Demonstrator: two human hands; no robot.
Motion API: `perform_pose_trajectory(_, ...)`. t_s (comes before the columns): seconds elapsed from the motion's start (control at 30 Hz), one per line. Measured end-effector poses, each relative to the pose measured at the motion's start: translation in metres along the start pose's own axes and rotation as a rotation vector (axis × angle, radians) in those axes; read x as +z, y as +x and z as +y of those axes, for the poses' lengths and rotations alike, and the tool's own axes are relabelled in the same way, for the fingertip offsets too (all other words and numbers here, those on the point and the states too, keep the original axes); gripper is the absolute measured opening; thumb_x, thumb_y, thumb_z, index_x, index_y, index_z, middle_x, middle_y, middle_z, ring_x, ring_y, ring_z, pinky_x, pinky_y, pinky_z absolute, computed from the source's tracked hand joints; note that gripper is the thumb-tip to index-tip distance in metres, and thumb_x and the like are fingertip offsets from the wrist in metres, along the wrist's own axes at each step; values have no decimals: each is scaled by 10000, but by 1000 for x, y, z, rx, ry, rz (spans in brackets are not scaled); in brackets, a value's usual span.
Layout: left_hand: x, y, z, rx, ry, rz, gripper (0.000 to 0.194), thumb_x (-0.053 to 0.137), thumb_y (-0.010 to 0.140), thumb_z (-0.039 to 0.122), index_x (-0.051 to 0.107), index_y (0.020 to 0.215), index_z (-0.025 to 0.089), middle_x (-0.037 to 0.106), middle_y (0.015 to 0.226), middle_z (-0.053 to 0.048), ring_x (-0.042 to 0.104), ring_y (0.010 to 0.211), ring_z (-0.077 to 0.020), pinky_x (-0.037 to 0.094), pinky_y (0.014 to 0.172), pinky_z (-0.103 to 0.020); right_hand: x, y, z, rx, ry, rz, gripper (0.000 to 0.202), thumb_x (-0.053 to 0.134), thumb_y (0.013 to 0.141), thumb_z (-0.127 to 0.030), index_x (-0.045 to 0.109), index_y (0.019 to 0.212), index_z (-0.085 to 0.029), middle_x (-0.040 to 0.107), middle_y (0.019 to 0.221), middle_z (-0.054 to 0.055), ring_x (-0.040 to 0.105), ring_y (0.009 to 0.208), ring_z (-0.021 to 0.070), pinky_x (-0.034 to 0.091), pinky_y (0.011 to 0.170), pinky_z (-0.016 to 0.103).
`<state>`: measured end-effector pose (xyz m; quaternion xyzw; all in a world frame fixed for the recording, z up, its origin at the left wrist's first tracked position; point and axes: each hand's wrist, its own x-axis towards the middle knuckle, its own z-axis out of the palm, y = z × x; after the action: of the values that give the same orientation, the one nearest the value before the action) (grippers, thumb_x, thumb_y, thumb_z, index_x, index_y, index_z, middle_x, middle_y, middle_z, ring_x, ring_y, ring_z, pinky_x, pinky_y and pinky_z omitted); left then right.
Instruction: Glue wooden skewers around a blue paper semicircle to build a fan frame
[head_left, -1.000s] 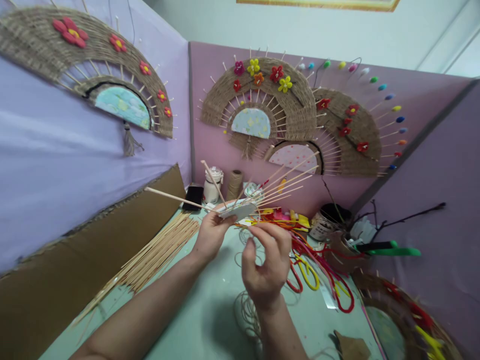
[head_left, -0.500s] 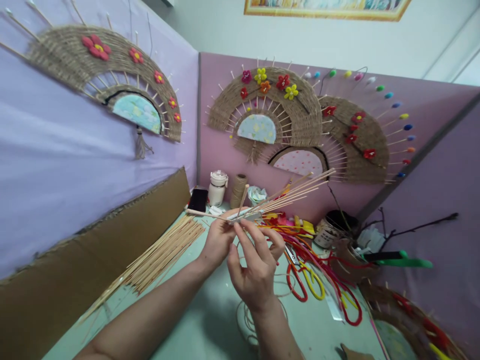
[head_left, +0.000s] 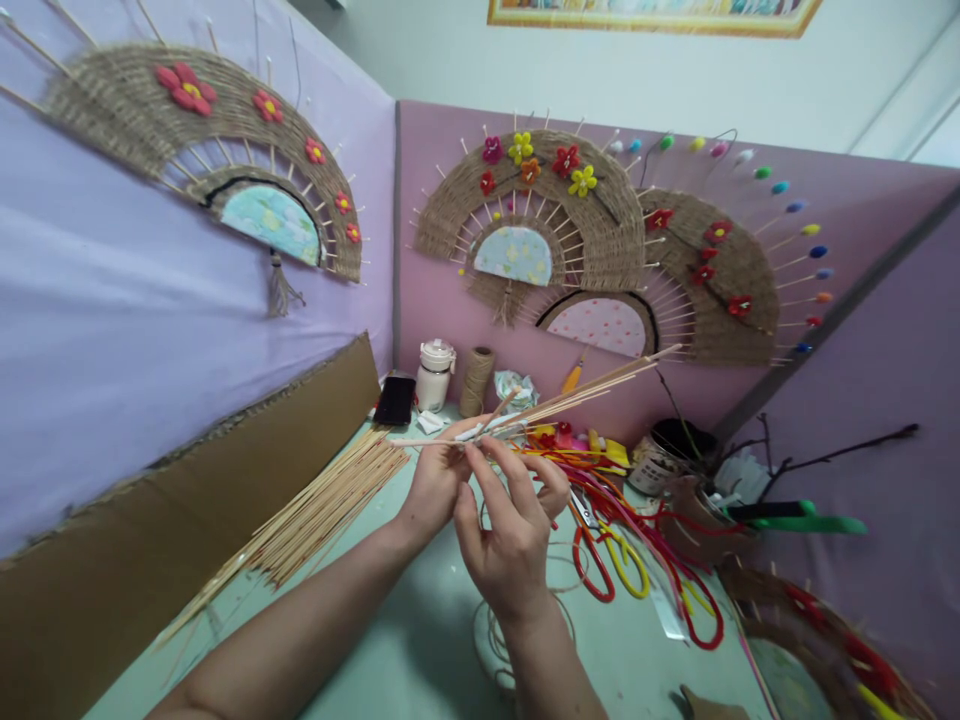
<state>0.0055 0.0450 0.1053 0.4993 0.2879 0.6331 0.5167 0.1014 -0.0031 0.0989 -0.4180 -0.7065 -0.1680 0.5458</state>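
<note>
Left hand (head_left: 435, 490) and right hand (head_left: 510, 540) hold sticks (head_left: 585, 397); brown container (head_left: 691, 518) holds green-handled tool (head_left: 821, 523).

I can't read any words, numbers or signs here. The pale tin (head_left: 649, 468), well to the right of the white bottle (head_left: 433, 376), has small dark marks like letters on its side, but they are too blurry to read.
</note>
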Motion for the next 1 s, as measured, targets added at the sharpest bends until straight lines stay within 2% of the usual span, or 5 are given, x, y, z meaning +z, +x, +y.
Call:
perform_pose_trajectory(0.13,-1,0,-2,-4,-8,-33,409,708,746,305,682,1129,165,731,1070,-111,625,1110,-287,478,982,-430,2,0,0,2,-2,15,324,586,892,-235,647,1210,-220,669,1190,85,474,1077,296,368,951,505)
perform_pose_trajectory(0.53,-1,0,-2,-17,-7,-1,393,714,717,237,698,1102,159,733,1068,-104,632,1098,-281,474,988,-425,2,0,2,11,10,-6,336,601,877,-213,632,1211,-201,657,1210,98,466,1085,299,376,951,522)
perform_pose_trajectory(0.77,1,2,1,-16,2,21,356,742,693,222,716,1041,152,735,1071,-96,658,1045,-265,462,1016,-420,-5,1,1,4,53,87,358,602,857,-185,628,1214,-194,641,1210,95,470,1065,282,405,925,488)
perform_pose_trajectory(1.0,3,0,2,-31,-24,-3,428,753,671,245,701,1088,168,742,1039,-88,647,1070,-283,490,969,-414,0,-1,2,19,32,38,328,605,873,-228,647,1196,-202,657,1195,99,476,1072,292,396,934,505)
